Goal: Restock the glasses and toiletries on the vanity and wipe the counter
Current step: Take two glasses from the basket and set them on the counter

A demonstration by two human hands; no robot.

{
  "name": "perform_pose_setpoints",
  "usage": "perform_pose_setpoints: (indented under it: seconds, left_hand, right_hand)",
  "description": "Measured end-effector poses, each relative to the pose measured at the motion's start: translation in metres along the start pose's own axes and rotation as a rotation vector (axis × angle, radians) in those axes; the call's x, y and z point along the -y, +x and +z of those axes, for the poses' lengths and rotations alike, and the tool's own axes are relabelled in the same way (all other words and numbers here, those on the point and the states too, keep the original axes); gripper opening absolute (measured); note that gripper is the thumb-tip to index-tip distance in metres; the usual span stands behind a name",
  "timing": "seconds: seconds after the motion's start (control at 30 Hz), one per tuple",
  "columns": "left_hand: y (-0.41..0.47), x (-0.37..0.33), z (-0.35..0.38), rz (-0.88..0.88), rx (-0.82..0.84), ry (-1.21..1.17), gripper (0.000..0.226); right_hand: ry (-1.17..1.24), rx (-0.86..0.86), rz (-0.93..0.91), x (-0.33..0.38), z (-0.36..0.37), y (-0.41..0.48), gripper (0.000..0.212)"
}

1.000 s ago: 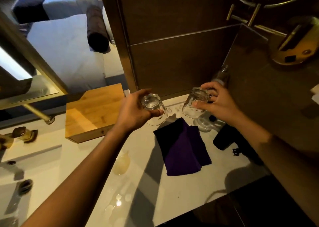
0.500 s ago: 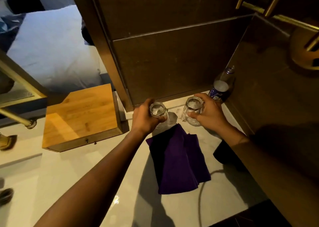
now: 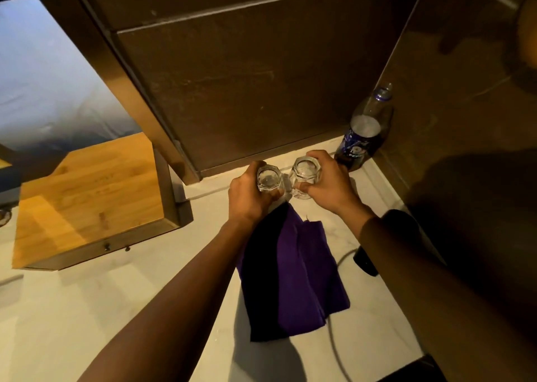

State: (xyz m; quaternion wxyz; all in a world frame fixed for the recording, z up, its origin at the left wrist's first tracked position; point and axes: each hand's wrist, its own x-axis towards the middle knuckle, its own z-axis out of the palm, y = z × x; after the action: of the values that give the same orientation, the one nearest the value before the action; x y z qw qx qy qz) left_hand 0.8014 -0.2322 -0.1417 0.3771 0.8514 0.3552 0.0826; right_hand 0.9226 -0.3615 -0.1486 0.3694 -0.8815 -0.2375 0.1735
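Note:
Two clear faceted glasses stand upside down, side by side, near the back of the white marble counter (image 3: 151,303). My left hand (image 3: 247,200) grips the left glass (image 3: 268,178). My right hand (image 3: 328,184) grips the right glass (image 3: 305,175). The glasses almost touch each other, and whether their rims rest on the counter is hidden by my fingers. A folded purple cloth (image 3: 293,277) lies on the counter just in front of them, between my forearms.
A dark soda bottle (image 3: 363,132) stands in the back right corner. A wooden box (image 3: 93,198) sits at the left. A black hair dryer (image 3: 366,262) with its cord (image 3: 334,344) lies under my right forearm. Brown walls close the back and right.
Both hands have carried the glasses lower and closer together, down toward the counter behind the cloth. The view has tilted down and come nearer.

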Motion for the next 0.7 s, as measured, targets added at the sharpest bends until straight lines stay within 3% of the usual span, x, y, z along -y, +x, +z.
perform_pose_setpoints:
  seconds: [0.7]
  left_hand:
    - [-0.004,0.007,-0.007,-0.060,-0.027,-0.031,0.067]
  right_hand:
    - [-0.062,0.040,0.004,0.008,0.000,0.003,0.074]
